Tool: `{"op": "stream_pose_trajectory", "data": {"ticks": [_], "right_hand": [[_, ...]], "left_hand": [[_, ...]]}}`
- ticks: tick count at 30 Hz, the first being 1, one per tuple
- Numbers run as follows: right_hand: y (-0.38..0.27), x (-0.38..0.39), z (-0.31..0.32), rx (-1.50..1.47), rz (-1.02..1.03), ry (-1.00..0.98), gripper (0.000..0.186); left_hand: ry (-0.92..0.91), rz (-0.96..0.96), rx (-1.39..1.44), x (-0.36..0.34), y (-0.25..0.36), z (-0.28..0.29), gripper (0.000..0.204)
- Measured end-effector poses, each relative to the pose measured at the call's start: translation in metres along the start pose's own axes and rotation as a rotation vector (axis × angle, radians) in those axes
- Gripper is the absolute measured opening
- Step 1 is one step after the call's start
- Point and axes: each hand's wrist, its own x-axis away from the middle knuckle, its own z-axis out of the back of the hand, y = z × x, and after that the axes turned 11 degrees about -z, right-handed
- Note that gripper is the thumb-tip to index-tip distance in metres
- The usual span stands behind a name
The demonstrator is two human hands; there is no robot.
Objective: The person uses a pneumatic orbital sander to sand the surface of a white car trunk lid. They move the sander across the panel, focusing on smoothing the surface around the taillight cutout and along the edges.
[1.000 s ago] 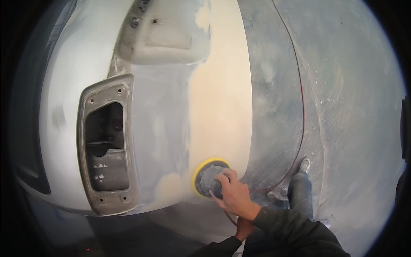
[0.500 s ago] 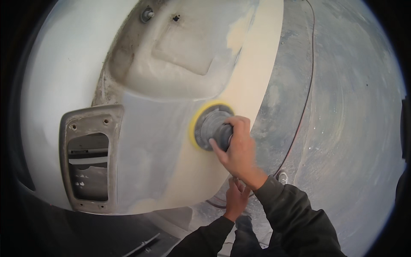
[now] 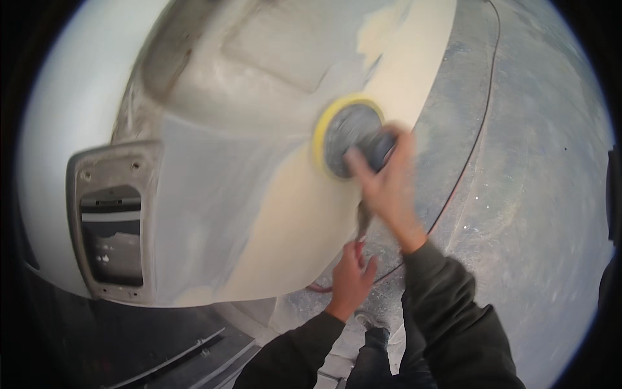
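in the head view the right hand (image 3: pixel 389 188), blurred, is wrapped around the dark body of a round sander (image 3: pixel 350 137) whose yellow-rimmed pad lies flat against the cream filler patch on a pale car body panel (image 3: pixel 214 194), just right of the panel's recessed hollow. the left hand (image 3: pixel 350 279) sits lower, fingers closed around a thin red hose (image 3: pixel 453 188) that curves away over the grey floor (image 3: pixel 538 214). a grey rectangular lamp opening (image 3: pixel 113 220) sits at the panel's left.

Motion smears the right hand (image 3: pixel 387 188) over the round yellow-rimmed sander (image 3: pixel 350 137) (grip unclear); the thin red hose (image 3: pixel 453 188) leaves the top edge.
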Motion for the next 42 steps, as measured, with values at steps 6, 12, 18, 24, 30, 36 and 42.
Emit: {"op": "stream_pose_trajectory", "data": {"ticks": [6,12,18,24,30,36,42], "right_hand": [[0.005,-0.034,0.012,0.012,-0.073,0.103,0.06],[-0.01,0.134,-0.038,0.099,0.063,-0.061,0.056],[-0.017,0.288,-0.066,0.163,0.167,-0.456,0.067],[-0.027,0.243,-0.071,0.194,0.1,-0.188,0.061],[-0.014,0.271,-0.066,0.322,0.145,-0.283,0.06],[-0.028,0.258,-0.058,0.247,0.193,-0.342,0.061],[-0.035,0.16,-0.039,0.202,0.15,-0.182,0.055]], "left_hand": [[-0.076,-0.01,0.02,0.001,0.015,0.011,0.039],[-0.096,0.152,-0.062,0.125,-0.091,0.033,0.035],[-0.058,-0.128,-0.311,0.247,-0.161,0.042,0.043],[-0.072,0.178,0.045,0.206,-0.121,0.058,0.047],[-0.123,0.211,-0.028,0.231,-0.139,0.042,0.042],[-0.111,-0.049,0.006,0.236,-0.166,0.014,0.04],[-0.11,0.154,0.114,0.142,-0.078,0.018,0.043]]}}
